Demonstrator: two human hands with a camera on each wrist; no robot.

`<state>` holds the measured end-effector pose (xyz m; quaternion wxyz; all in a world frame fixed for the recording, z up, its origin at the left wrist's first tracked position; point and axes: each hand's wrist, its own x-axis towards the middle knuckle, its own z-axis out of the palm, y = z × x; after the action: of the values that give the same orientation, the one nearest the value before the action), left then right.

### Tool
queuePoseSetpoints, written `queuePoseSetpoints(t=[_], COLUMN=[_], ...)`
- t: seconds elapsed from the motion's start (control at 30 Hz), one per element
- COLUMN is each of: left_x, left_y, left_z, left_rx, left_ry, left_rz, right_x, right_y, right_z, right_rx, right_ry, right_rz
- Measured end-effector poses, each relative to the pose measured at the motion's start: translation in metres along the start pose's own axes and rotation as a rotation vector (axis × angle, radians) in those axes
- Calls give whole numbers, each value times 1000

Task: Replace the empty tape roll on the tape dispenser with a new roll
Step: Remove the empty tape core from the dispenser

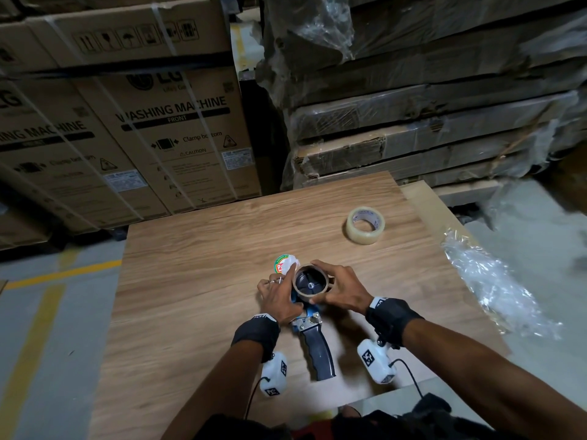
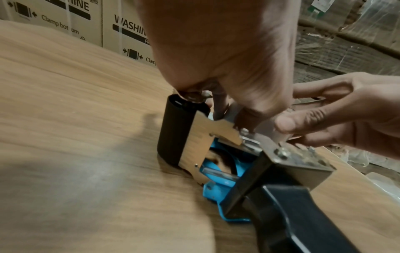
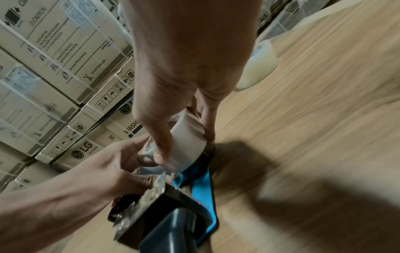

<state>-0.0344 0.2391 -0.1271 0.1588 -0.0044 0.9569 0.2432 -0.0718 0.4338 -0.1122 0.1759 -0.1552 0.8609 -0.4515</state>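
1. Tape dispenser (image 1: 313, 325) lies on its side on the wooden table (image 1: 197, 249), its black grip pointing toward the person and its spool end under both hands.
2. On its hub sits the empty tape roll (image 1: 310, 284), a bare brown cardboard ring with the black spoked hub showing through the middle.
3. The right hand (image 1: 341, 289) curls round the ring's right side; in the right wrist view the thumb and fingers pinch the core's pale outer wall from both sides.
4. The left hand (image 1: 279, 296) rests on the dispenser's left side, fingers bent down against the metal frame beside the black roller (image 2: 179, 130); whether it truly clamps the frame I cannot tell.
5. The new roll (image 1: 365, 225) of clear tape, glossy and thick, lies flat on the table well apart from the hands, to the far right.
6. The dispenser has a blue plastic body, a shiny metal plate and a ribbed black handle.
7. A round red-and-green lid (image 1: 283, 263) lies just beyond the left hand, and crumpled clear plastic wrap (image 1: 495, 287) drapes over the table's right edge.
8. Cardboard washing-machine boxes (image 1: 178, 134) stand behind.
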Motion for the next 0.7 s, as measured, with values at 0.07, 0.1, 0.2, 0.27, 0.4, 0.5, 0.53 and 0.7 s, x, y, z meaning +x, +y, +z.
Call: queuePoseSetpoints(t=[0.07, 0.1, 0.2, 0.27, 0.4, 0.5, 0.53, 0.7], left_x=[1, 2, 4, 5, 5, 7, 7, 9], left_y=[2, 2, 3, 3, 5, 6, 5, 0], left_z=[1, 2, 4, 5, 8, 9, 11, 20], left_rx=[30, 57, 123, 149, 202, 220, 224, 248], left_ry=[14, 23, 62, 82, 84, 88, 91, 146], left_rz=[8, 11, 10, 13, 2, -4, -6, 1], right_x=[1, 1, 1, 0, 0, 1, 1, 2], right_y=[-2, -4, -2, 1, 6, 5, 5, 16], right_z=[-3, -5, -7, -6, -4, -7, -8, -4], right_rx=[4, 10, 23, 45, 76, 85, 84, 100], right_ry=[-14, -17, -21, -16, 9, 16, 5, -4], right_rz=[16, 22, 23, 25, 60, 72, 69, 65])
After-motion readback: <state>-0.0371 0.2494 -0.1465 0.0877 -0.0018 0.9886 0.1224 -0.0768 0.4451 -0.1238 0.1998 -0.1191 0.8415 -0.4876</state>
